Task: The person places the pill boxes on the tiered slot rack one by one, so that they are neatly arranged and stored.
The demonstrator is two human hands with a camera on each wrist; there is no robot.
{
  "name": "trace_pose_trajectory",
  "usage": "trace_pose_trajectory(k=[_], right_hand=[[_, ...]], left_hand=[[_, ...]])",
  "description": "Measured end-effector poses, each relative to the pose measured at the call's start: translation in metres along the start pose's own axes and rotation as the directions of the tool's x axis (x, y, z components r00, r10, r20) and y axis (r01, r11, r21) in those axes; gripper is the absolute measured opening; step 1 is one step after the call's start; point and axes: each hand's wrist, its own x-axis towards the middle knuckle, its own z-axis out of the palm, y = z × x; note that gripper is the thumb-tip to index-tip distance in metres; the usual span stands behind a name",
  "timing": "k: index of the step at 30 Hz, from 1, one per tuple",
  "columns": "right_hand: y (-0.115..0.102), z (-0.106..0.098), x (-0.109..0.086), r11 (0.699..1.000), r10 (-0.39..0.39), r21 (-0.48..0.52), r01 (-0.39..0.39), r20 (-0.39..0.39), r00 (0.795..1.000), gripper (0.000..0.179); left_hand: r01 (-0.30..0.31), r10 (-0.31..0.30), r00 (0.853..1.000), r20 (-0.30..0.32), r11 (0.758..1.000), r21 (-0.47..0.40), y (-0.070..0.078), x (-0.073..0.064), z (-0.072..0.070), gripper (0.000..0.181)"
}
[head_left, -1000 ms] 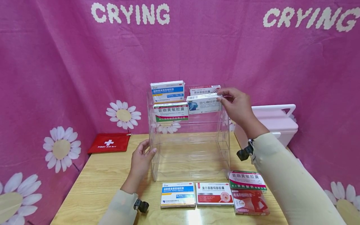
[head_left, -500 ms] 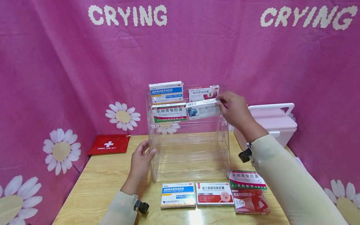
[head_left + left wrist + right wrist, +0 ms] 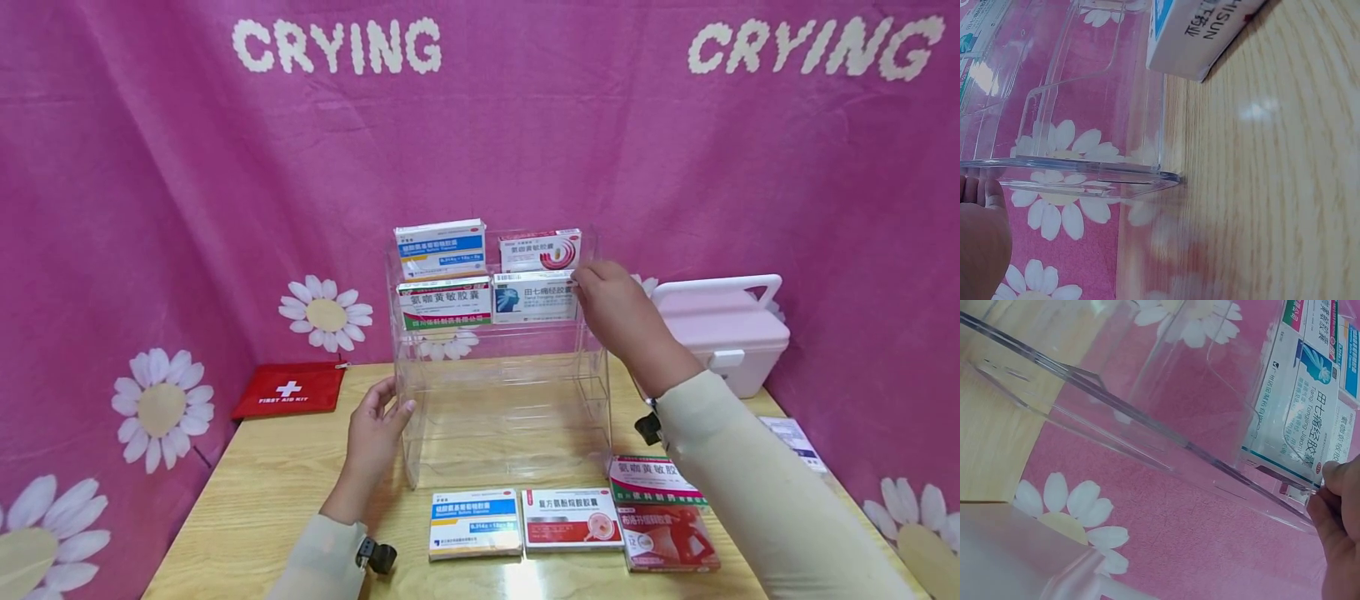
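Probably light and crushable, the white box is best pinched at its end, as by the right hand; the rack is loosely touched by the left hand.

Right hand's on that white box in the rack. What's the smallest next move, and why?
Probably relax the right hand and let go of the Tianqi Tongjing capsule box: it appears seated behind the clear rack's lip, level beside the green-striped capsule box. The left hand rests against the rack's side, which should help keep it steady.
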Motion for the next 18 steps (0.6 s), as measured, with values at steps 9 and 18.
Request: trace_pose_trajectory(k=[9, 18], right_hand=[[0.015, -0.004, -0.050, 0.987, -0.033, 0.151, 0.053, -0.133, 0.991, 0.025], [0.052, -0.011, -0.138, 0.956, 0.091, 0.251, -0.153, 0.243, 0.966, 0.037]], left_hand=[[-0.048, 0.048, 0.999, 0.004, 0.999, -0.020, -0.004, 0.000, 0.003, 0.052], [-0.016, 0.015, 1.000, 0.021, 1.000, 0.011, -0.003, 0.002, -0.002, 0.053]])
